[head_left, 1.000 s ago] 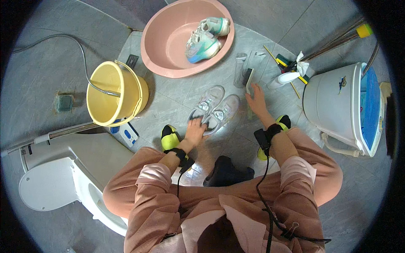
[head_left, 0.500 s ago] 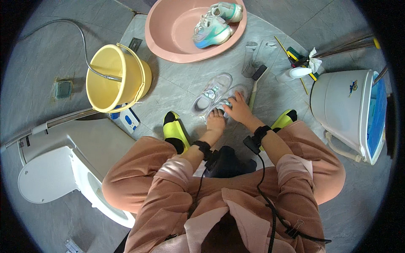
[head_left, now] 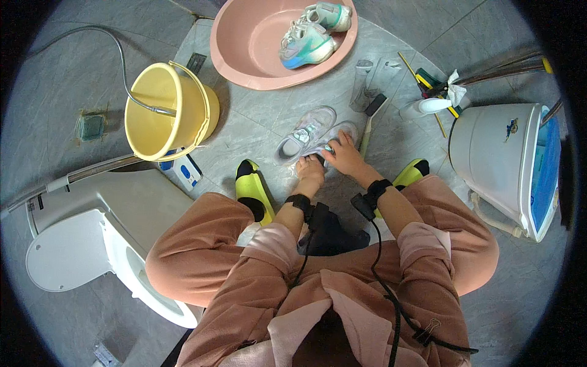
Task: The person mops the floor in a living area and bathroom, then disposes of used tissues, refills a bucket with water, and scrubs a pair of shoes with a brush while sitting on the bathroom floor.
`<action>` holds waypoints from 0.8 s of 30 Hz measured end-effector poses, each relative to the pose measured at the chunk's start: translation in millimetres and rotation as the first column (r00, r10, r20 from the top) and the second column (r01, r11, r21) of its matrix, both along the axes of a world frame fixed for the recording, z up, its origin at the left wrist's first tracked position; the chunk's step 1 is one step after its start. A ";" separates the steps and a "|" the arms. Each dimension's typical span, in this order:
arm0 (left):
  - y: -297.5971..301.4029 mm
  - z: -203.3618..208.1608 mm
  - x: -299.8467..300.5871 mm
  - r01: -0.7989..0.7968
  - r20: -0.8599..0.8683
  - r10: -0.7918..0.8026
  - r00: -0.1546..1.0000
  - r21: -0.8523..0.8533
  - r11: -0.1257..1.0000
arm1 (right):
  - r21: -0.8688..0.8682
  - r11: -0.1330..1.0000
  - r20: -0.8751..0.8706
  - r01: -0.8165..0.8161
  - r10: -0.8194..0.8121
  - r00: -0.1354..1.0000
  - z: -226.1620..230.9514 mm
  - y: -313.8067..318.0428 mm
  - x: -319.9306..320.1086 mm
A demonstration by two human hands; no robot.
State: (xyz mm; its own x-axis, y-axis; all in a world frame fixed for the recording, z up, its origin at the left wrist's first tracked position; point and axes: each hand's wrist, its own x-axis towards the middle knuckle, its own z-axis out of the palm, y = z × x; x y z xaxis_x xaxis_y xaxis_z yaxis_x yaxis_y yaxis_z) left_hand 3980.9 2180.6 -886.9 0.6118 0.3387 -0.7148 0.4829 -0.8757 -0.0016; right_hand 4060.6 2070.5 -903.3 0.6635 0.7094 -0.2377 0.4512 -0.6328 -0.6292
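Observation:
Two pale grey-white lace-up sneakers stand side by side on the tiles in front of me. The left sneaker (head_left: pixel 306 136) is touched by neither hand. My left hand (head_left: pixel 310 171) has its fingers curled at the heel end of the right sneaker (head_left: pixel 346 128), beside a small dark patch at its opening. My right hand (head_left: pixel 346 158) lies over that shoe's upper near the laces, its fingers bent onto it. The fingers cover much of the shoe's middle and opening.
A pink basin (head_left: pixel 257 55) holds another pair of sneakers (head_left: pixel 309 46). At left stands a yellow bucket (head_left: pixel 153 116) with a hose in it, near a white toilet (head_left: pixel 67 251). A long-handled brush (head_left: pixel 372 116), a white bottle (head_left: pixel 422 107) and a white bin (head_left: pixel 495 159) are at right.
My left wrist and forearm have shifted slightly right, and the left hand has slid a little toward me at the heel. The right hand is nearly where it was, slightly lower.

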 end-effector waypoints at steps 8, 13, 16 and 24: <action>-8.8 -7.5 -7.7 0.111 0.110 -0.130 0.985 0.161 0.981 | 0.076 0.997 0.056 0.017 -0.021 0.998 -0.8 1.0 -5.3; -4.4 -20.1 -2.6 0.054 0.145 -0.077 0.986 0.154 0.987 | 0.051 0.999 0.076 0.020 -0.024 0.997 -1.4 3.1 -6.2; -1.6 -21.0 -1.9 -0.006 0.247 -0.038 0.968 0.174 0.985 | 0.103 0.995 0.047 0.012 -0.017 0.999 -2.7 2.2 -1.3; 35.1 30.5 -16.0 0.140 0.536 -0.065 0.842 -0.101 0.985 | 0.167 0.986 0.106 0.021 -0.039 0.994 -17.2 6.3 -1.9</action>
State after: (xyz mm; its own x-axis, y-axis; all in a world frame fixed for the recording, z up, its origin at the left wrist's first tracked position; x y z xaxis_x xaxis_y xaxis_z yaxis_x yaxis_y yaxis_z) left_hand 3964.8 2215.7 -856.4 0.9351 0.1795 -0.3056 0.2846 -0.8941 0.3457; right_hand 4058.7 2076.9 -920.5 0.7005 0.7123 -0.0438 0.5052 -0.5384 -0.6745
